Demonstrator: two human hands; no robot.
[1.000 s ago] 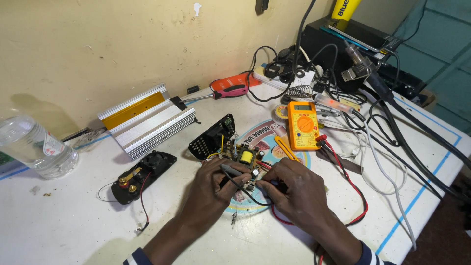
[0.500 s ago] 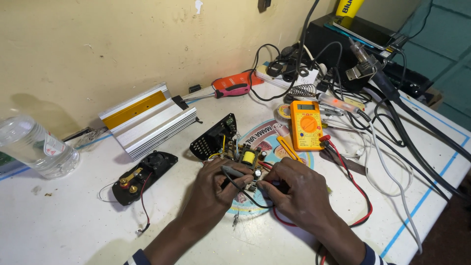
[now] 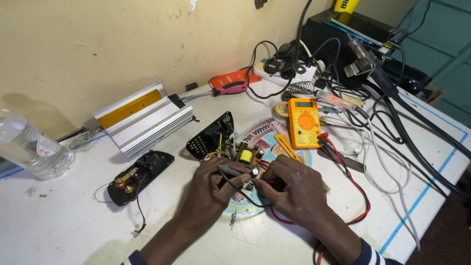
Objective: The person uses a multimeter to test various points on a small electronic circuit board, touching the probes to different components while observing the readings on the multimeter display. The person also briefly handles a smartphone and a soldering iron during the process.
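Two hands hold meter probes to a small circuit board at the centre of a cluttered white counter (image 3: pixel 59 216).

The left hand (image 3: pixel 208 189) has its fingers closed round a black probe (image 3: pixel 234 171), whose tip lies on the circuit board (image 3: pixel 244 158), just above centre of the frame. The right hand (image 3: pixel 289 189) pinches a red probe (image 3: pixel 261 180) low beside the board. Compared with half a second ago, both hands and the board sit in the same spot with the same grip; only the view has shifted very slightly. The orange multimeter (image 3: pixel 304 122) lies right of centre, near the board. A ribbed aluminium case (image 3: pixel 144 118) lies at upper left, and a clear plastic bottle (image 3: pixel 32 149) rests at the far left edge.
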